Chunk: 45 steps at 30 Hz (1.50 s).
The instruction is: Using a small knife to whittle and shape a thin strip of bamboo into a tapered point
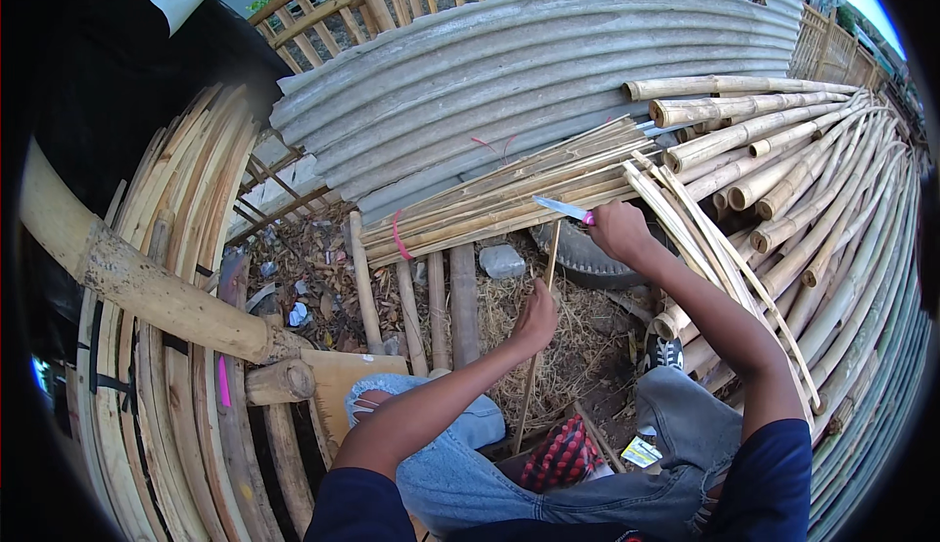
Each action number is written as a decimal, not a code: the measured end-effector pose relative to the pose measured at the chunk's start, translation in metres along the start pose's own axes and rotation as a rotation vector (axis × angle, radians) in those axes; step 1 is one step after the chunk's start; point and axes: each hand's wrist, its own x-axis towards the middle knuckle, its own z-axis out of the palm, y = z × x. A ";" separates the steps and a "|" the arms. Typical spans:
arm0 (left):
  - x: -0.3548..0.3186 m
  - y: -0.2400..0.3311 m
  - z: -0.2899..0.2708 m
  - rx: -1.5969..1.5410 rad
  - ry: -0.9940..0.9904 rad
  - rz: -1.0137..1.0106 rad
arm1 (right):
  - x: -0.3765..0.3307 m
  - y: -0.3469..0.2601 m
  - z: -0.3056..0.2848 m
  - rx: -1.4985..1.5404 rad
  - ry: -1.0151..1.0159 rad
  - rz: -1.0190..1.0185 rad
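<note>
The thin bamboo strip (544,307) stands nearly upright between the knees, its lower end down in the dry shavings by the red checked cloth (561,454). The left hand (537,319) has its fingers wrapped tight around the strip about midway up, and the right hand (617,230) is closed on a pink-handled knife (566,210) whose blade points left, right by the strip's top end. Looks to me like the whittling step, just setting up a cut. Next move probably needs the blade laid flat on the strip and pushed away from the holding hand. Around it: a tied bundle of slats (490,199), thick bamboo poles (783,170) to the right, corrugated sheet (529,72) behind.
</note>
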 end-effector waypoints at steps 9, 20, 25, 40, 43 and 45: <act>0.003 -0.002 0.002 -1.062 -0.275 -0.056 | -0.007 -0.026 0.009 0.068 -0.089 -0.087; 0.003 0.007 -0.022 -1.135 -0.232 -0.122 | -0.016 -0.025 0.017 0.036 -0.191 -0.111; 0.008 0.010 -0.020 -1.223 -0.150 -0.195 | -0.020 -0.027 0.024 0.033 -0.119 -0.155; 0.011 0.004 -0.017 -1.317 -0.219 -0.119 | -0.022 -0.027 0.032 0.057 -0.144 -0.209; 0.010 0.004 -0.018 -1.350 -0.231 -0.135 | -0.023 -0.026 0.029 0.074 -0.134 -0.191; 0.010 0.003 -0.018 -1.335 -0.219 -0.098 | -0.022 -0.025 0.027 0.073 -0.138 -0.191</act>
